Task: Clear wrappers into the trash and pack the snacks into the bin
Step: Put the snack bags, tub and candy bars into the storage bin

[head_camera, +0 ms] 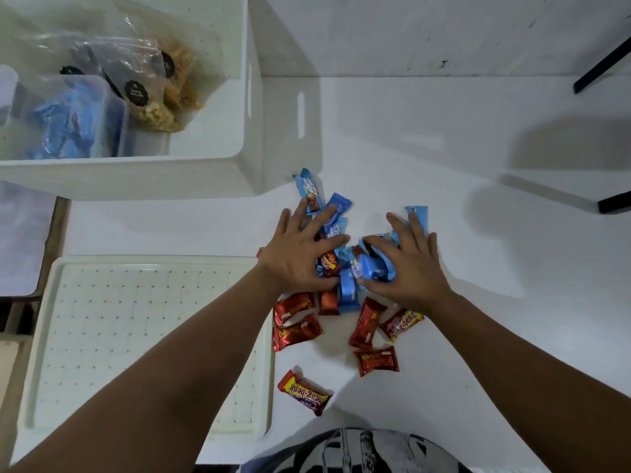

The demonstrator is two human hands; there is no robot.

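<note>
Two hands reach out over a white table (444, 138). The left hand (300, 254) lies flat with spread fingers on some blue snacks (336, 208). The right hand (406, 264) is on the pile too, and its thumb and fingers curl round a blue pack (374, 269). Red snacks (367, 322) lie just below the hands, near the person. One red bar (305, 392) lies apart, closest to the person. A big white bin (249, 107) stands at the top left. Inside it are clear bags (150, 80) of brown snacks and a clear box (71, 121) with blue packs. A white tray (143, 336) lies under the left arm.
</note>
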